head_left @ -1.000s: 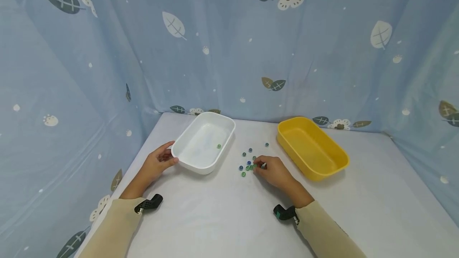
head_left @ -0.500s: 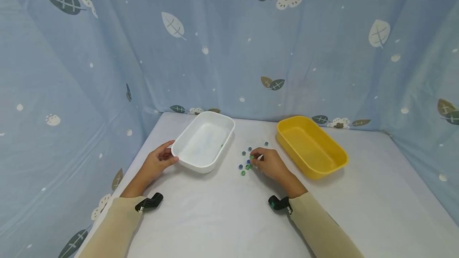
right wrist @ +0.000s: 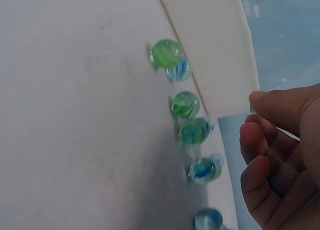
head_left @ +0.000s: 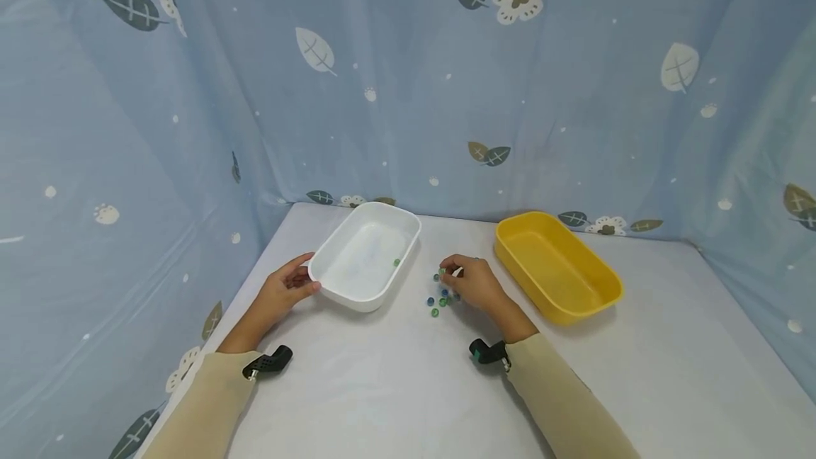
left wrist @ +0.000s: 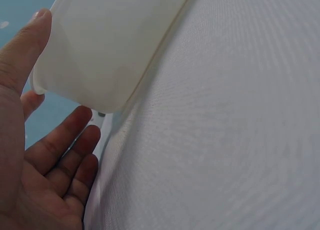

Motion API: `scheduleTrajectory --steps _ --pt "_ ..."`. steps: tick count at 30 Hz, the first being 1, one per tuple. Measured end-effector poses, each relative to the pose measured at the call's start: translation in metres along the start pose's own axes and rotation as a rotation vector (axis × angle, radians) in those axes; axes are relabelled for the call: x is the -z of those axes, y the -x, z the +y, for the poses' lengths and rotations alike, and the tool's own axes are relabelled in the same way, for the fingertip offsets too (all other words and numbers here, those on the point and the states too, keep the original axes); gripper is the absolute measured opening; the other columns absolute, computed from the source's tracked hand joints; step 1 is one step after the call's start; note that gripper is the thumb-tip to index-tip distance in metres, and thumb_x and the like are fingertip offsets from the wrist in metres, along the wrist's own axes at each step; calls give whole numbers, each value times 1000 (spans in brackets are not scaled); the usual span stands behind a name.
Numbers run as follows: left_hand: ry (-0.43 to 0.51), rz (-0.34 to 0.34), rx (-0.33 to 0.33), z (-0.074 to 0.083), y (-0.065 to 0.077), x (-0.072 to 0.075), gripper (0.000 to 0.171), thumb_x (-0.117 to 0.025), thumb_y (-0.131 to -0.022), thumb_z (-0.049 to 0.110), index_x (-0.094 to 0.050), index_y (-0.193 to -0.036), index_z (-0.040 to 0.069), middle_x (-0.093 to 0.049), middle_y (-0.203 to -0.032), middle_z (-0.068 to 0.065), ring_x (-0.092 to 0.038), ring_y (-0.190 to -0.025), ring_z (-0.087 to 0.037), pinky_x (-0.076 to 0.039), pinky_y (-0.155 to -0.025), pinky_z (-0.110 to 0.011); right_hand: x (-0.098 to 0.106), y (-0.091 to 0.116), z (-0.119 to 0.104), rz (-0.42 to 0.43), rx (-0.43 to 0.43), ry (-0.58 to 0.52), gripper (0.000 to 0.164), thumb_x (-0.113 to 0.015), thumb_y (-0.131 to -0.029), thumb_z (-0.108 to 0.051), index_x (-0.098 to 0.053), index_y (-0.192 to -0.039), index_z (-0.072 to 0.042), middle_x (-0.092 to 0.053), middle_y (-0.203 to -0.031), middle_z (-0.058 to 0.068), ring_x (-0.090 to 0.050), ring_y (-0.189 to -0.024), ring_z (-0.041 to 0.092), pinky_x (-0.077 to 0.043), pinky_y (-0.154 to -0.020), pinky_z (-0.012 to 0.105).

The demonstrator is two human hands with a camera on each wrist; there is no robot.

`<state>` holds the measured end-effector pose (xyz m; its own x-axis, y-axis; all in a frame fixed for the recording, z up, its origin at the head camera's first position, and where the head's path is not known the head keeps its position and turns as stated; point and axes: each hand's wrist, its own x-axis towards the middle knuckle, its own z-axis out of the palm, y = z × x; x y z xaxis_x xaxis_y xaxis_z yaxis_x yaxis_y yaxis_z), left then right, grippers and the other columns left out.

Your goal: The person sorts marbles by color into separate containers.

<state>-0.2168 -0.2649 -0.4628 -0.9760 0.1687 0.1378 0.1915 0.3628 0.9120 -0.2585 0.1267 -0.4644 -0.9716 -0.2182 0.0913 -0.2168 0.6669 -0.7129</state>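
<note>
White tray (head_left: 363,250): I note smooth moulded plastic, soft sheen inside, the outer wall nearer satin from my left wrist; yellow tray (head_left: 554,268) also smooth plastic, mildly glossy along the rim. Marbles (right wrist: 184,105) seen from my right wrist look like clear glass, slick and shiny, with bright highlights on their curves. Table covering (head_left: 382,395) reads as white matt cloth, finely textured close up, faintly creased; printed curtain (head_left: 408,76) is matt fabric in loose folds, my beige sleeves (head_left: 204,402) dull cloth, black wrist cameras (head_left: 270,361) hard-looking plastic.
</note>
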Motion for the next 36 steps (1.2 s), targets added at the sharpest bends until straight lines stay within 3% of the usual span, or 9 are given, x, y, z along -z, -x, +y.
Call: scheduleTrajectory --steps 7,12,24,36 --pt "-30 35 -25 -36 -9 -2 71 -77 -86 24 -43 -147 10 -64 -116 -17 -59 -101 -25 -48 -80 -24 -8 -10 -4 -18 10 -37 17 -72 -90 -21 -69 -105 -16 -63 -89 -5 -58 -71 16 -50 -60 31" --pt "-7 25 -21 -33 -8 -6 71 -76 -86 18 -42 -147 5 -63 -119 -21 -58 -103 -28 -48 -81 -24 -9 -14 -11 -19 11 -33 16 -72 -90 -23 -69 -105 -17 -64 -90 -6 -58 -71 16 -51 -59 30" --pt "-32 52 6 -33 -7 -2 72 -79 -83 28 -46 -146 13 -65 -115 -14 -58 -103 -27 -48 -83 -28 -18 -32 -31 -38 33 -129 17 -71 -91 -18 -68 -107 -14 -63 -91 -2 -62 -68 16 -54 -62 29" --pt "1 30 1 -33 -5 -2 72 -77 -85 26 -43 -147 13 -63 -116 -16 -58 -105 -30 -48 -82 -25 -30 -39 -41 -25 91 -173 18 -72 -90 -15 -68 -107 -10 -64 -89 -1 -62 -67 15 -53 -59 30"
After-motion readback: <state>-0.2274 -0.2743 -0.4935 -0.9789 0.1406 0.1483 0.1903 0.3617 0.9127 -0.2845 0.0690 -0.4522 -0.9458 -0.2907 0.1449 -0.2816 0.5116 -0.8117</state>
